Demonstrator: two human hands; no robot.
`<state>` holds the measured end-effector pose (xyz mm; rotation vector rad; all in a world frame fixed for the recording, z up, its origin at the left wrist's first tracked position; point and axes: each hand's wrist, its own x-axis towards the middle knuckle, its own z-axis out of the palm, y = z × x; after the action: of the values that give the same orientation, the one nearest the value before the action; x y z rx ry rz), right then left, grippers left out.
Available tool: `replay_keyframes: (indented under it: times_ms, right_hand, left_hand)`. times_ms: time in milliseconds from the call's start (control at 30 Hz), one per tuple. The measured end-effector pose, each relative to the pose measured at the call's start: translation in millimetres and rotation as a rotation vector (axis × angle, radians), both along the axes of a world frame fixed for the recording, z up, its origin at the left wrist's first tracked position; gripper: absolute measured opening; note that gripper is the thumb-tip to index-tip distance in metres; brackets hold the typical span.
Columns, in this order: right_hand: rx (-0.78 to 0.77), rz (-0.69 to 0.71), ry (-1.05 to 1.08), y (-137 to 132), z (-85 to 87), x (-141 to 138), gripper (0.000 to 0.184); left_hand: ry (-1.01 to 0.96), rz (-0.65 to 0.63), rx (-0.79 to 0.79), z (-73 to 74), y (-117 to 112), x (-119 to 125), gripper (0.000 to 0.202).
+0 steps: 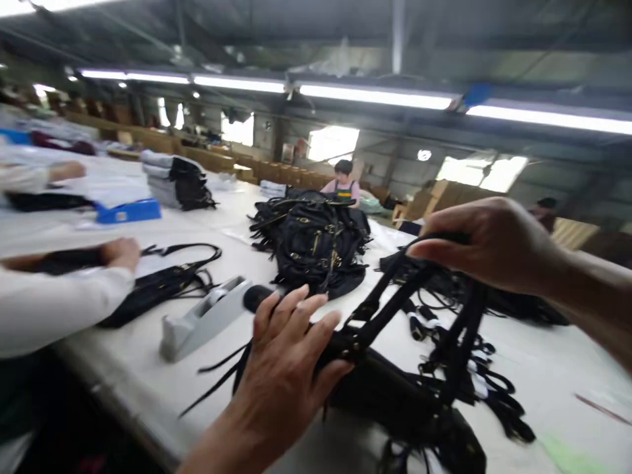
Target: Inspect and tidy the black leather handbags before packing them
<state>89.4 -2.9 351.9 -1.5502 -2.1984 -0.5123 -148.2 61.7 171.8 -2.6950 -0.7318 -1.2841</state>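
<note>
A black bag [395,401] with straps lies on the white table [148,375] right in front of me. My right hand [486,243] is closed around its black handle straps [395,296] and holds them up above the bag. My left hand [284,368] rests on the bag's left end with fingers stretched out and spread. A dark cylindrical end [255,297] shows just past my left fingertips.
A grey tape dispenser [205,319] stands left of my left hand. A pile of black bags [316,240] sits mid-table, loose straps [464,368] to the right. A co-worker's white-sleeved arm [54,303] and hand [121,253] hold another black bag [158,286] at left. Another person [342,181] works farther back.
</note>
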Motion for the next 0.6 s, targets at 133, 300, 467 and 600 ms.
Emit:
replay_keyframes:
  times_ms: [133, 300, 467, 600]
  right_hand:
    - [-0.069, -0.012, -0.084, 23.9, -3.0, 20.8, 0.049]
    - [-0.078, -0.277, -0.242, 65.9, -57.8, 77.5, 0.021]
    - [0.014, -0.288, 0.078, 44.7, -124.6, 112.1, 0.029]
    - [-0.212, -0.275, 0.375, 9.4, -171.3, 113.5, 0.027]
  left_hand:
    - [0.018, -0.079, 0.031, -8.4, 27.5, 15.7, 0.026]
    - [0.043, 0.096, -0.343, -46.1, 74.9, 31.5, 0.035]
    - [0.130, 0.385, -0.735, -56.7, 108.1, 33.9, 0.045]
    - [0.128, 0.427, -0.774, -54.1, 109.3, 33.3, 0.047]
